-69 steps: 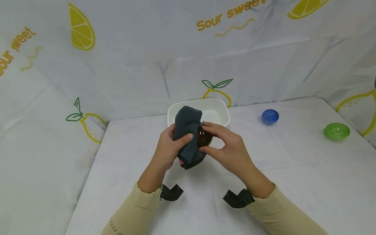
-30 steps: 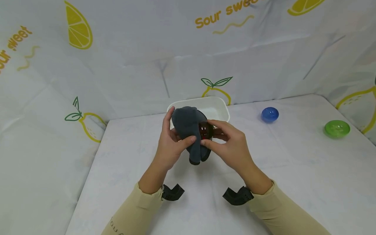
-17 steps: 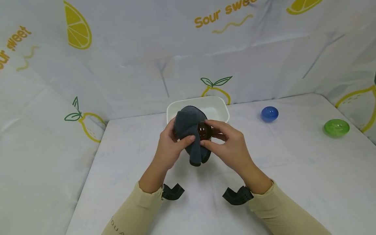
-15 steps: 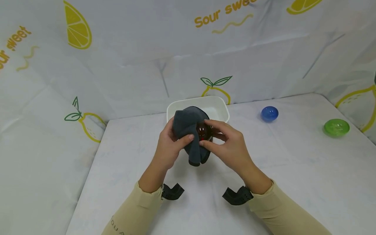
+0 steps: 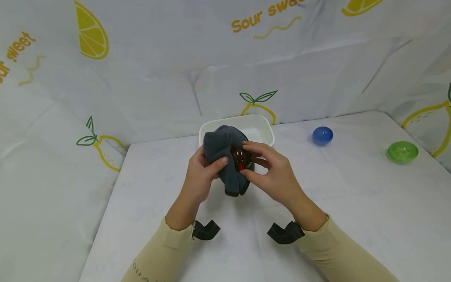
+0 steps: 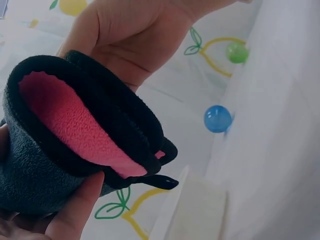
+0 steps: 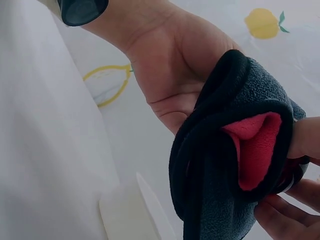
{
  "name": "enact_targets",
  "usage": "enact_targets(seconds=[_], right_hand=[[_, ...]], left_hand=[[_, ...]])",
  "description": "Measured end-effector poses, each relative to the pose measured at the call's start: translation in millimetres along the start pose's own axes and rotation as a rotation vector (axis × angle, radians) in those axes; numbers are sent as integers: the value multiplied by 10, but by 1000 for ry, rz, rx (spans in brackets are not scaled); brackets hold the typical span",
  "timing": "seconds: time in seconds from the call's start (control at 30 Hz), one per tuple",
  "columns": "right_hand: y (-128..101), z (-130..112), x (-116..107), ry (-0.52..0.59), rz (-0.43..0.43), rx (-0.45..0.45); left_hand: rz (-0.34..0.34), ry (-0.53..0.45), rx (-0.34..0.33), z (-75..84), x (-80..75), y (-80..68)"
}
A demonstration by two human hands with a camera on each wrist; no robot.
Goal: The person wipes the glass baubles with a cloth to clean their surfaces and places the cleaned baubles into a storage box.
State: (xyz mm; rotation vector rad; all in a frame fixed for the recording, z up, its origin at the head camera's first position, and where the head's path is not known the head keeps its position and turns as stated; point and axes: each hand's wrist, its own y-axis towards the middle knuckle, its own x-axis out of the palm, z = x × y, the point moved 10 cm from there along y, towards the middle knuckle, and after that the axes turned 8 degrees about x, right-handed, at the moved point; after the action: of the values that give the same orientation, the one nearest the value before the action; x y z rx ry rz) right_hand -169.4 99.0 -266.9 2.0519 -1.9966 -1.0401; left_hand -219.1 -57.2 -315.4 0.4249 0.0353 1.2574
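Fleece cloth, grey outside, pink-lined

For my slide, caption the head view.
Left hand rubs a grey cloth over a dark ball held by right hand.

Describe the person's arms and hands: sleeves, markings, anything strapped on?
Both arms wear long beige sleeves, the left sleeve and the right sleeve, ending at the wrists. The left one carries small dark lettering near the forearm, too small to read. A black camera mount sits under each wrist: left mount, right mount. Hands are bare; no rings or watch visible.
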Motion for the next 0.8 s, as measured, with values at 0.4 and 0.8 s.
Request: enact_targets(seconds=[0.4,0.8], right_hand=[[2,107,-31,41,17,107],[-4,111,12,-24,-21,125]], left_hand=[[-181,-32,-13,-27,128,6],[-160,34,-2,-23,95,-3]])
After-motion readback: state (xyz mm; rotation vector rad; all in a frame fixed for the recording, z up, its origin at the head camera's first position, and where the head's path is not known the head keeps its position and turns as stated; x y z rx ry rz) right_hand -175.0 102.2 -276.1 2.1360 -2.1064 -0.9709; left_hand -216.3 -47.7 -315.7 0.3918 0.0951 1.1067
